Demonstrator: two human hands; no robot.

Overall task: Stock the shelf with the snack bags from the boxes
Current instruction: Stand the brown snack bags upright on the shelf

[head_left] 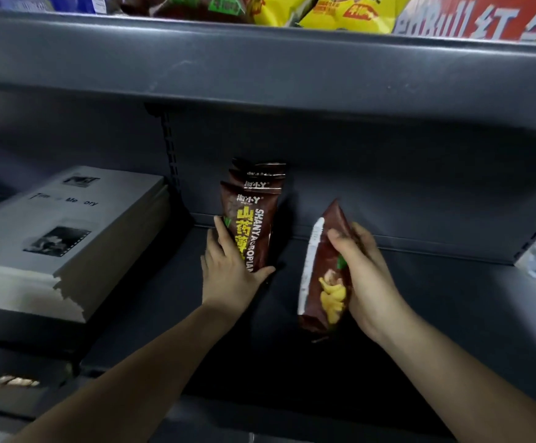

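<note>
**Brown snack bags went onto the grey shelf**

The dark grey metal shelf [420, 298] filled most of the view, with the upper shelf [260, 59] overhanging it. A stack of grey printed booklets [68, 238] lay on the left section. Yellow snack bags [349, 11] sat on the upper shelf.

A row of brown snack bags [254, 212] stood upright against the back panel, near the slotted upright. A single brown snack bag [324, 282] hung tilted above the shelf floor to the right of the row, apart from it.

The right hand [365, 276] gripped the single bag, its fingers and thumb wrapped round the upper half. The left hand [228, 273] held the front bag of the row, its fingers along the bag's left edge and its thumb under the lower front.
</note>
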